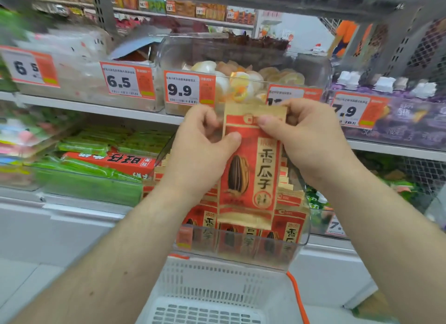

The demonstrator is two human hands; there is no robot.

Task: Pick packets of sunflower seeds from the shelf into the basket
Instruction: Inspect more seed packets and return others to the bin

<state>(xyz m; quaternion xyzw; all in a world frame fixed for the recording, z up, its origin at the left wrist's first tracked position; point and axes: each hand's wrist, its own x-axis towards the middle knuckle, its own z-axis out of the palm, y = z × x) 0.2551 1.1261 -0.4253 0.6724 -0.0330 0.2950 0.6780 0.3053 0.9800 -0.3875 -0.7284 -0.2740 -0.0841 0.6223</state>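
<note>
Matt paper seed packet [251, 169], clear glossy plastic bin [241, 251], perforated white plastic basket [217, 282]

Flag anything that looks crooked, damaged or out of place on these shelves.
One thing stands out: the red packet on the green packets in the bin left of the seed bin lies with its print upside down. The seed packet held by the left hand and right hand looks intact.
</note>
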